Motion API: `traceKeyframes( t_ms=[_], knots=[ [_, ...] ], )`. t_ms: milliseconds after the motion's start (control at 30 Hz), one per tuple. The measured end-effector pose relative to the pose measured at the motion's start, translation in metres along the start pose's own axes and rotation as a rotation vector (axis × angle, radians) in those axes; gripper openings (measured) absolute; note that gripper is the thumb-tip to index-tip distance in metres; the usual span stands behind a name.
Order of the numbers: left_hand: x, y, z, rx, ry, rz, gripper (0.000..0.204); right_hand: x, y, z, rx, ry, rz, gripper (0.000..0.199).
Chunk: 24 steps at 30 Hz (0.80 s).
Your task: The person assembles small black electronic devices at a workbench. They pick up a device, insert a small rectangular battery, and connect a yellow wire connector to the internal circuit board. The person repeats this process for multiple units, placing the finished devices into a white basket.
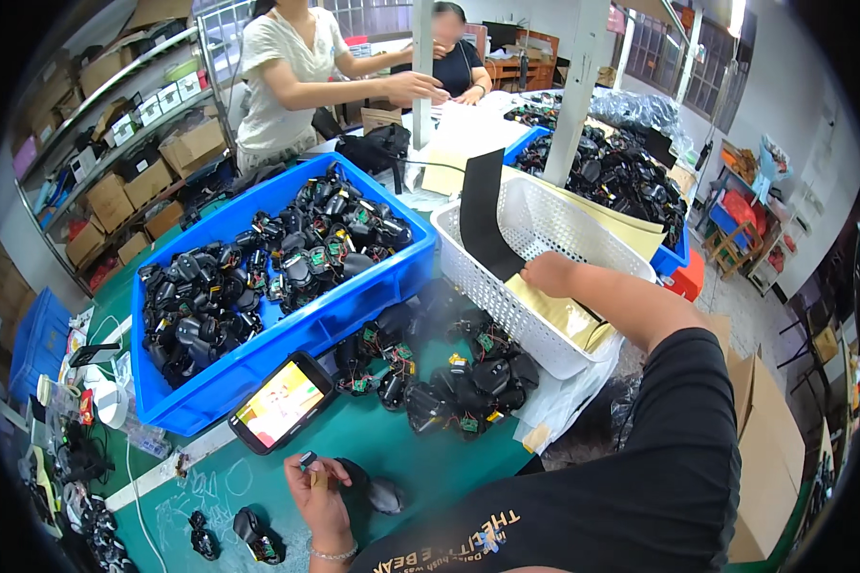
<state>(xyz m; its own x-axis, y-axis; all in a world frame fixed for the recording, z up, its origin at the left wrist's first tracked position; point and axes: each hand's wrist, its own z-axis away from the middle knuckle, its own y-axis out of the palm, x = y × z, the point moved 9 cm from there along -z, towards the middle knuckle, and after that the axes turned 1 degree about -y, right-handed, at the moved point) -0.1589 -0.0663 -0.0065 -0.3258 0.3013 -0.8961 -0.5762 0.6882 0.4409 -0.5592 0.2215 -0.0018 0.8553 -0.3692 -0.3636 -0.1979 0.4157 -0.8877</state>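
Note:
My right hand (pixel 549 275) reaches into a white perforated plastic basket (pixel 569 349). Its fingers are closed at the lower end of a bent black strip (pixel 485 215), which leans up past the basket's rim. Yellow paper (pixel 566 315) lies inside the basket. Low over the green tabletop, my left hand (pixel 319 497) pinches a small dark piece (pixel 308 460) whose kind I cannot make out. Beside that hand lies a dark rounded housing (pixel 384 495). Two small black assemblies, one with a green circuit board (pixel 260 537), sit to its left.
A blue bin (pixel 287 329) full of black electronic parts stands at left, with a phone (pixel 282 401) propped against its front. Loose parts (pixel 473 387) pile up before the basket. Another blue bin (pixel 677 256) is behind it, near a post (pixel 578 91). Two people work across the table.

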Motion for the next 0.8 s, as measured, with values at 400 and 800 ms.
traceKeyframes(
  t_ms=[400, 800],
  knots=[
    [-0.001, 0.000, 0.001, -0.011, 0.001, 0.016, 0.015, 0.003, -0.008, 0.007, -0.046, -0.021, 0.013, 0.016],
    [-0.003, 0.003, 0.001, 0.009, 0.024, -0.015, 0.012, 0.004, -0.001, 0.004, -0.094, -0.034, 0.026, 0.015]
  ],
)
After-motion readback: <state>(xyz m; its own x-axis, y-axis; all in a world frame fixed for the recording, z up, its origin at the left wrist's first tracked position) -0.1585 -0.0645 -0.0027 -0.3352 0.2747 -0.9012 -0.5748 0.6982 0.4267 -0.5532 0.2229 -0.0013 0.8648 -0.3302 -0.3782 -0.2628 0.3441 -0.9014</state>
